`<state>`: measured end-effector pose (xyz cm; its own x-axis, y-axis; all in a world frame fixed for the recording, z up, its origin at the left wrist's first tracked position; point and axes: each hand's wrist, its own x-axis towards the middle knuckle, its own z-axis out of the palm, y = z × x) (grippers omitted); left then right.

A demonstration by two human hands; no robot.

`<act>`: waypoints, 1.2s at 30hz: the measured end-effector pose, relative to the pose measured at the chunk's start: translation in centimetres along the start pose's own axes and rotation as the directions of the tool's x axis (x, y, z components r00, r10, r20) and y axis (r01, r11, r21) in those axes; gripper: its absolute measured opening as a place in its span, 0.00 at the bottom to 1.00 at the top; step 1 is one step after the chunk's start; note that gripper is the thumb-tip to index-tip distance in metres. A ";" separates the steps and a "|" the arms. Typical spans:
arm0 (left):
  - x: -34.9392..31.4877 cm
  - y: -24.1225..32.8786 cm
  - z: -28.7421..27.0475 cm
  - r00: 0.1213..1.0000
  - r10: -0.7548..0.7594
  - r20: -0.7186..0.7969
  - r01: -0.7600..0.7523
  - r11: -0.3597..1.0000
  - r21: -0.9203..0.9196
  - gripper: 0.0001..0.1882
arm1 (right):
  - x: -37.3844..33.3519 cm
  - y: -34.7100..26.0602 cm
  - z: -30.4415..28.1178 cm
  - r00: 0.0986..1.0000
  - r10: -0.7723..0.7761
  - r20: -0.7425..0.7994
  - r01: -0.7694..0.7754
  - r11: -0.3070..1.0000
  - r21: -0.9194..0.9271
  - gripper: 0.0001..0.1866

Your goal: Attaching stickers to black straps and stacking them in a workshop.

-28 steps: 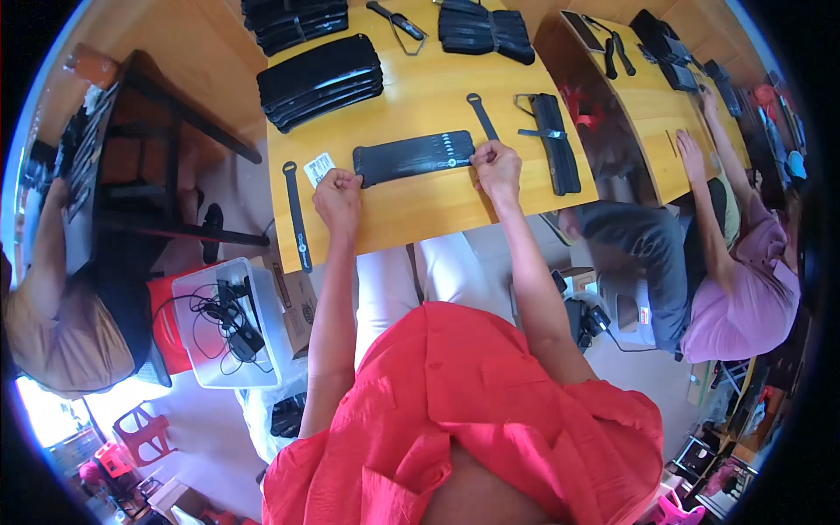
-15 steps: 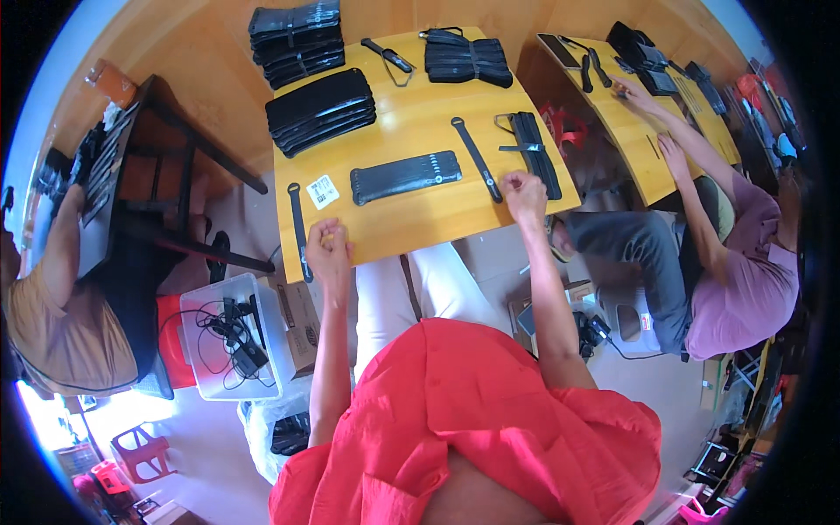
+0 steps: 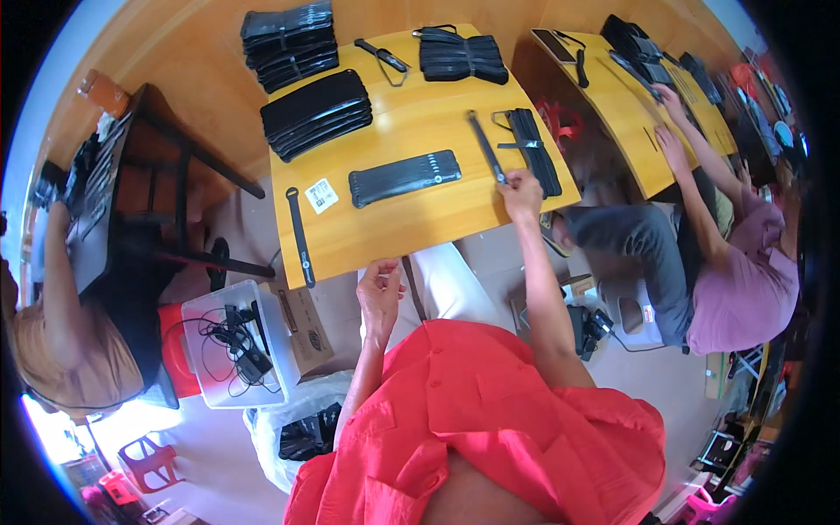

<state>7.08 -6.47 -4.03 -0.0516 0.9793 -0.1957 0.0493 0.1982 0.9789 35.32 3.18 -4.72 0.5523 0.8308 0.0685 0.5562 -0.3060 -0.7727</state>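
Note:
My right hand [image 3: 522, 194] pinches the near end of a black strap [image 3: 484, 144] at the right of the yellow table, and the strap looks slightly raised. Just beyond that hand lies a black strap bundle [image 3: 530, 149] with a strap round it. My left hand [image 3: 381, 297] is off the table's front edge, above my lap, its fingers loosely bent and apart with nothing visible in them. A flat row of black straps [image 3: 405, 178] lies in the middle. Another single strap [image 3: 299, 234] rests at the left edge, beside a white label [image 3: 322, 196].
Stacks of black straps [image 3: 317, 112] stand at the table's far left, and a bound bundle [image 3: 462, 57] at the back. A looped strap [image 3: 382, 59] lies between. A co-worker [image 3: 731, 232] works at the right-hand table. A clear bin [image 3: 206, 372] with cables sits on the floor.
My left hand has moved right and toward me, off the table edge. My right hand has closed on the strap's near end, and the strap has shifted slightly. The co-worker at right has lifted a black strap.

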 end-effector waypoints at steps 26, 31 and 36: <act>3.0 5.0 8.2 0.886 0.176 0.428 -0.292 0.931 0.220 0.13 | -2.4 -5.3 -8.5 0.723 -0.524 0.451 0.511 0.844 0.161 0.06; 3.1 5.5 5.5 0.772 -0.069 0.632 -0.053 0.983 0.173 0.09 | -2.6 -3.7 -10.8 0.815 -0.326 0.479 0.197 0.933 0.300 0.06; 3.3 5.9 2.1 0.740 -0.118 0.663 0.047 0.991 0.123 0.10 | -2.2 -2.0 -12.0 0.880 -0.265 0.394 0.136 0.936 0.325 0.07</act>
<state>9.27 -2.00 0.94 0.6171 0.7281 -0.2986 0.1692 0.2478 0.9539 40.44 -3.57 4.26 0.0942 0.9954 0.0161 0.3935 -0.0224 -0.9190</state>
